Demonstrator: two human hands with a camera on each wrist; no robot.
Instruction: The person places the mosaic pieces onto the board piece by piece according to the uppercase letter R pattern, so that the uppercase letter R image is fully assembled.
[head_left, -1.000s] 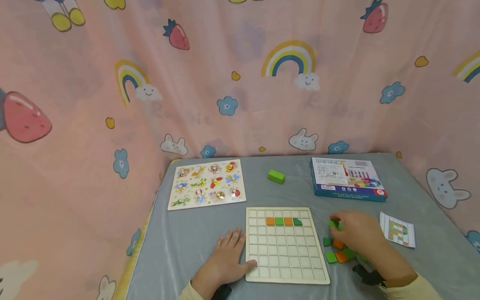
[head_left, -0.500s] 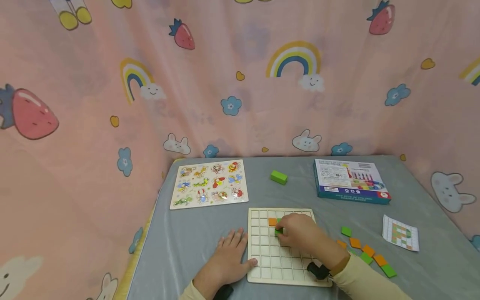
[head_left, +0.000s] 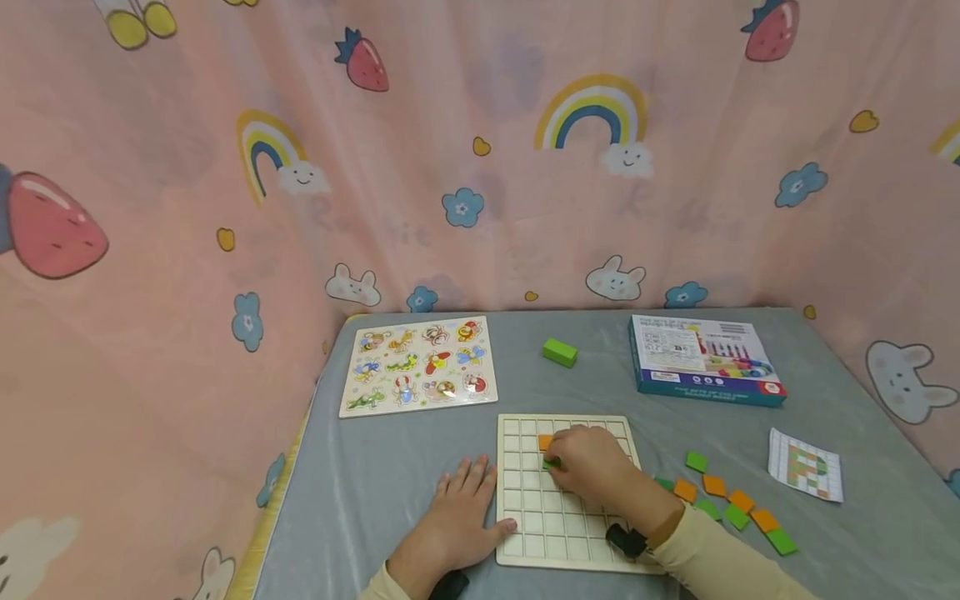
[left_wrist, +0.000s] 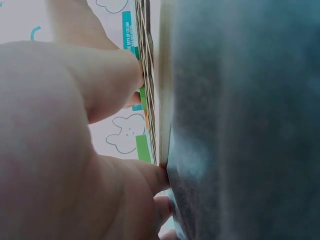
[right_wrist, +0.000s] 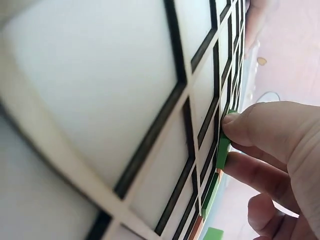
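On the pale wooden grid board (head_left: 528, 521), right hand (head_left: 588, 462) pinches a flat green tile (right_wrist: 223, 152) just below the orange square tile (head_left: 545, 442). Change: a second ago that hand was at the loose green and orange tiles (head_left: 697, 462), right of the board; now it's over the cells. My read: picking done for this tile, placing under way. Can't tell if it's seated. Left hand (head_left: 459, 510) grasps nothing: fingers straight on the grey cloth-covered counter (head_left: 420, 450), thumb over the board's left edge.

Containers: board holds a row of orange and green tiles, mostly hidden by the right hand in the head view. Cream insect puzzle board (head_left: 487, 398): bugs show, can't tell whether loose pieces. Flat blue-and-white cardboard box (head_left: 705, 358) looks closed, contents not visible.
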